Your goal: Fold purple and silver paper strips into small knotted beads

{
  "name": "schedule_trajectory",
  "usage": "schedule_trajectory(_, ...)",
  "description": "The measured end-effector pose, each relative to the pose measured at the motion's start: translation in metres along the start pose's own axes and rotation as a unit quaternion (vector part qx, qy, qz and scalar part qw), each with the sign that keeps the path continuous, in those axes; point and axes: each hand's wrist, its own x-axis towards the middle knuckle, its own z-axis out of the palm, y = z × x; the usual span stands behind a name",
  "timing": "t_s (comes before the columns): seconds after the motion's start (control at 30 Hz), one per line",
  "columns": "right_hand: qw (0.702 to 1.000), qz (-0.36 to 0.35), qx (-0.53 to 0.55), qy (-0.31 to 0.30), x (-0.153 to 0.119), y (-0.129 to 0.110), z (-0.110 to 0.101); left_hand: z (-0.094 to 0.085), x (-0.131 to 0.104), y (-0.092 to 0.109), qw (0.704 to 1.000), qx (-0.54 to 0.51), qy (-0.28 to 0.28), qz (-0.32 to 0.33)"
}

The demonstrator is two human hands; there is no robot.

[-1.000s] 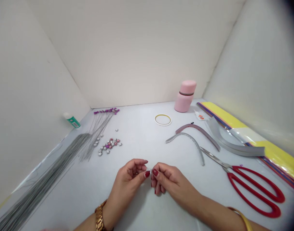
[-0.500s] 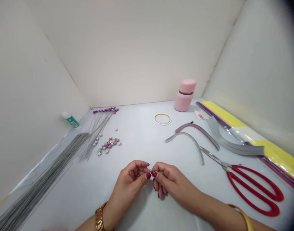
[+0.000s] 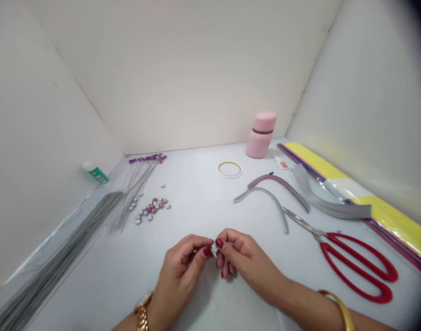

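Between my hands, just above the near middle of the table, is a small silver paper star [image 3: 214,249], partly covered by fingertips. The thumb and forefinger of my left hand [image 3: 182,266] pinch its left side. On the other side, my right hand [image 3: 246,257] grips it between thumb and forefinger, with the remaining fingers curled below. Beyond my left hand lies a loose pile of silver, pink and purple paper stars [image 3: 154,206]. To the right of my hands rest a narrow silver paper strip bundle [image 3: 274,198] and a pinkish one [image 3: 282,180].
Red-handled scissors [image 3: 360,257] lie at right, near wide silver strips [image 3: 337,209] and packed coloured sheets [image 3: 389,216]. Behind are a tape roll [image 3: 230,176], glue bottle [image 3: 282,162] and pink flask [image 3: 260,142]. Left are grey wires [image 3: 72,243], purple-tipped stems [image 3: 148,159] and a green-white tube [image 3: 98,174].
The silver star has turned between my fingertips and shows more of its surface. My left fingers have shifted and closed in on it. The whole view has shifted slightly.
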Motion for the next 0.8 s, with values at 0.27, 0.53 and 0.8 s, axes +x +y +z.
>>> schedule_trajectory(0.27,1.0,0.002,-0.002,0.011,0.0014,-0.0016,0.0002,-0.0015,0.0047,-0.0012,0.997,0.066,0.004,0.039)
schedule_trajectory(0.53,1.0,-0.001,-0.005,0.019,0.0,-0.0009,0.0011,0.0017,0.0025,-0.0067,0.999,0.038,-0.008,-0.003)
schedule_trajectory(0.8,1.0,-0.001,-0.011,0.024,0.0008,0.0006,0.0013,0.0001,0.0017,-0.0044,0.992,0.108,-0.009,0.056)
